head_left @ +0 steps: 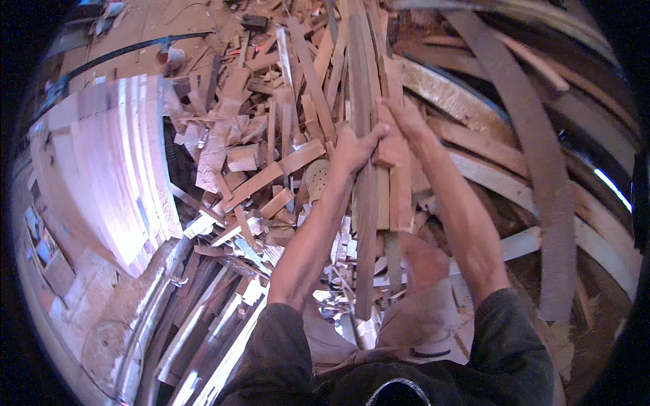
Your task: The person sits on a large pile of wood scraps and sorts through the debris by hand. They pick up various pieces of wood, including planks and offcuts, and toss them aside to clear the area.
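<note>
My left hand (355,147) is closed round a long, narrow brown wooden strip (366,250), its thumb pointing across toward the right hand. The strip runs lengthwise from the far pile back toward my lap. Just right of it, my right hand (407,122) is closed on the side of a reddish wooden board (399,186) that lies alongside the strip. More long strips (365,40) extend beyond both hands. The undersides of my fingers are hidden, so how many pieces each hand grips does not show.
Short wood offcuts (257,179) are heaped ahead and left, around my perforated clog (316,178). A block of stacked pale boards (101,169) stands at left. Long planks (542,155) lie along the right side. Long strips and pipes (145,325) fill the lower left.
</note>
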A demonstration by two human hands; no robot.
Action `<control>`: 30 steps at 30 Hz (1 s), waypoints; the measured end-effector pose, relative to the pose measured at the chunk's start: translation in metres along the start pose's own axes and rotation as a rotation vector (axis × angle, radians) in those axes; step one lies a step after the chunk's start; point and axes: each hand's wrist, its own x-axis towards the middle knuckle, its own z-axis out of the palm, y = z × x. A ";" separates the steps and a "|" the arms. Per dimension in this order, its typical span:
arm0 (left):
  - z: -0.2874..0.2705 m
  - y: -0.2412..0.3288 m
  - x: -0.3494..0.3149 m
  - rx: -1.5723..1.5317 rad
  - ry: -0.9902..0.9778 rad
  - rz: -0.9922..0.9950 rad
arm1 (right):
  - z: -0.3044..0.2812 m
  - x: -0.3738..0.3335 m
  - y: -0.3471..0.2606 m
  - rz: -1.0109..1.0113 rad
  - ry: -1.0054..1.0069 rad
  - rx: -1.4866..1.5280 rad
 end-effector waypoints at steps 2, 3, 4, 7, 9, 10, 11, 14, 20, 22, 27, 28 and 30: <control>-0.007 0.047 -0.054 0.045 0.000 -0.010 | 0.013 -0.038 -0.021 -0.088 -0.007 -0.069; -0.015 0.081 -0.083 0.087 -0.032 -0.065 | 0.016 -0.058 -0.031 -0.134 -0.001 -0.102; -0.022 0.108 -0.110 0.124 -0.063 -0.122 | 0.026 -0.083 -0.048 -0.198 -0.024 -0.126; -0.036 0.122 -0.167 0.262 0.030 0.047 | 0.064 -0.159 -0.087 -0.111 0.003 -0.053; -0.048 0.134 -0.200 0.250 0.113 0.170 | 0.091 -0.206 -0.120 -0.065 0.001 -0.015; -0.052 0.153 -0.221 0.245 0.088 0.137 | 0.097 -0.225 -0.128 -0.080 0.000 0.005; -0.057 0.170 -0.243 0.241 0.069 0.096 | 0.102 -0.241 -0.131 -0.086 -0.009 0.027; -0.083 0.177 -0.310 0.340 0.102 0.047 | 0.133 -0.296 -0.123 -0.025 -0.013 0.027; -0.136 0.145 -0.441 0.400 0.024 -0.010 | 0.177 -0.391 -0.054 -0.164 0.014 -0.150; -0.146 0.102 -0.486 0.361 0.130 0.082 | 0.206 -0.436 -0.035 -0.159 -0.058 -0.106; -0.186 0.056 -0.618 0.362 0.177 0.013 | 0.266 -0.550 0.016 -0.121 -0.081 -0.117; -0.186 0.028 -0.650 0.376 0.329 0.063 | 0.294 -0.582 0.025 -0.087 -0.140 -0.077; -0.200 0.014 -0.715 0.348 0.442 0.061 | 0.326 -0.627 0.041 -0.046 -0.304 -0.040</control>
